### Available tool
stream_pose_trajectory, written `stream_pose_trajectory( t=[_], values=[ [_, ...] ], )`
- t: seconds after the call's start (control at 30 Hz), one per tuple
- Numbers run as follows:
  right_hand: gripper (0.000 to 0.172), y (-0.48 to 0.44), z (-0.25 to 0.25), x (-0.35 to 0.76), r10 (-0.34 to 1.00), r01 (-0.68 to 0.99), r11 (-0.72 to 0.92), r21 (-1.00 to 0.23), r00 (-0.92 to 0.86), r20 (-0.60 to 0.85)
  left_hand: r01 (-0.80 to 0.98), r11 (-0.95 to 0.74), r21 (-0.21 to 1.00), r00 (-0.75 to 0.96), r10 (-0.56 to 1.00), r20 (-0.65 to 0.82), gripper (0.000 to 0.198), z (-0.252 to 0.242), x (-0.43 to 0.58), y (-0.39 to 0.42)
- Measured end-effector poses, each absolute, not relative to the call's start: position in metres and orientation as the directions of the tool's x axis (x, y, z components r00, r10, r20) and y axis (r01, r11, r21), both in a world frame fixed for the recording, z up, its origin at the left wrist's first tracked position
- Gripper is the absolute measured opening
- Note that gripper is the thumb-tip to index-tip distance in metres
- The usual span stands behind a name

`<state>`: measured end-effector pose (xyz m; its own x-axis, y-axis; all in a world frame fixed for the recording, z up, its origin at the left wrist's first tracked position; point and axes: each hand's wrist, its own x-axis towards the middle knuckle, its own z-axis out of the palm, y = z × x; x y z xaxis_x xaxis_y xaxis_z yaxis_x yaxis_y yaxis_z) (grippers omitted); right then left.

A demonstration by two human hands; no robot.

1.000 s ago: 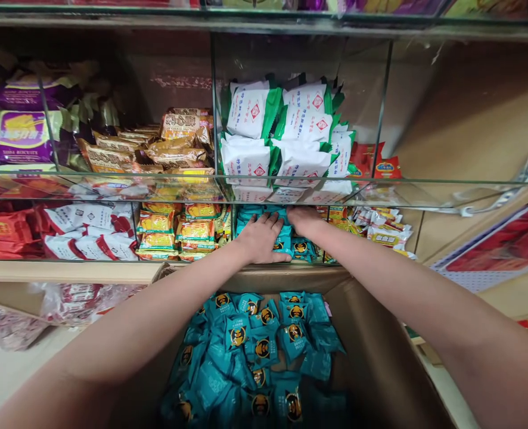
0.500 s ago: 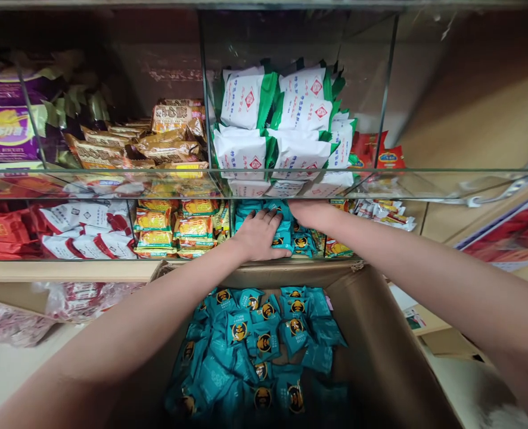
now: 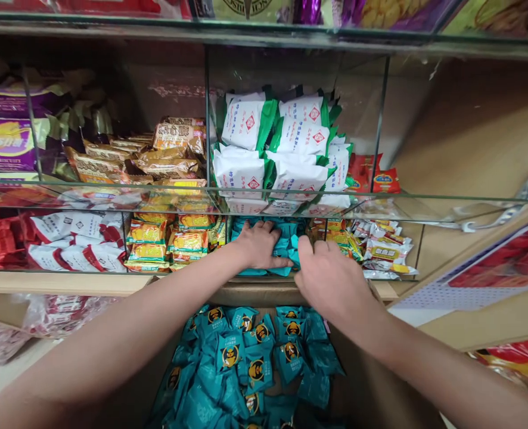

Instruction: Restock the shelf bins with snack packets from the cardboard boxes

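My left hand (image 3: 258, 245) lies palm down on the teal snack packets (image 3: 286, 229) in the lower shelf bin, its fingers stretched out and thumb pointing right. Just to its right, my right hand (image 3: 331, 277) is closed, with a teal snack packet (image 3: 295, 250) at its fingertips by the front of the bin. Most of that packet is hidden behind the fingers. Below both hands, an open cardboard box (image 3: 357, 381) holds many loose teal packets (image 3: 255, 369) with a round black-and-gold emblem.
Glass dividers part the bins. Yellow packets (image 3: 188, 241) sit left of the teal ones, and silvery-yellow packets (image 3: 387, 250) sit right. A glass shelf (image 3: 264, 199) with white-and-green packets (image 3: 300, 128) runs just above my hands. The wooden shelf edge (image 3: 67, 282) is in front.
My right hand has come back out of the bin, toward me and lower, with a teal packet at its fingers. My left hand stays on the packets. The view has tilted up slightly.
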<state>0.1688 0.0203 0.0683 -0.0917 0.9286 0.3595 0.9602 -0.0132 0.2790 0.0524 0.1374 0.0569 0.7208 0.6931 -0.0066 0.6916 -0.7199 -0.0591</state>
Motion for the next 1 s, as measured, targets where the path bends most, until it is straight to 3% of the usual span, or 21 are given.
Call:
stream_pose_trajectory(
  t=[0.13,0.3,0.53,0.7,0.8,0.87,0.93,1.0],
  values=[
    [0.042,-0.013,0.065,0.173,0.878,0.963,0.054,0.265,-0.172,0.446,0.655,-0.755,-0.004,0.750,0.651,-0.114,0.070,0.067,0.059,0.150],
    [0.046,-0.030,0.054,0.182,0.849,0.980,0.147,0.131,-0.193,0.493,0.541,-0.835,0.098,0.841,0.532,-0.101,0.082,0.065,0.067,0.167],
    [0.048,-0.032,0.047,0.185,0.862,0.979,0.198,0.040,-0.193,0.470,0.615,-0.788,0.015,0.786,0.611,-0.095,0.078,0.068,0.071,0.166],
    [0.048,-0.032,0.046,0.188,0.858,0.977,0.211,-0.019,-0.176,0.483,0.663,-0.746,0.057,0.746,0.654,-0.126,0.081,0.066,0.069,0.168],
    [0.046,-0.032,0.046,0.195,0.837,0.978,0.200,-0.065,-0.136,0.530,0.593,-0.779,0.203,0.795,0.607,0.006,0.064,0.066,0.057,0.153],
    [0.046,-0.031,0.046,0.199,0.801,0.975,0.216,-0.044,-0.151,0.579,0.539,-0.743,0.398,0.749,0.638,0.177,0.052,0.068,0.044,0.128],
    [0.047,-0.030,0.047,0.199,0.752,0.962,0.271,0.024,-0.227,0.619,0.454,-0.542,0.707,0.573,0.785,0.235,0.050,0.070,0.032,0.096],
    [0.047,-0.029,0.047,0.195,0.682,0.925,0.356,0.134,-0.355,0.639,0.271,-0.125,0.954,0.490,0.871,-0.025,0.048,0.071,0.023,0.064]
  ],
)
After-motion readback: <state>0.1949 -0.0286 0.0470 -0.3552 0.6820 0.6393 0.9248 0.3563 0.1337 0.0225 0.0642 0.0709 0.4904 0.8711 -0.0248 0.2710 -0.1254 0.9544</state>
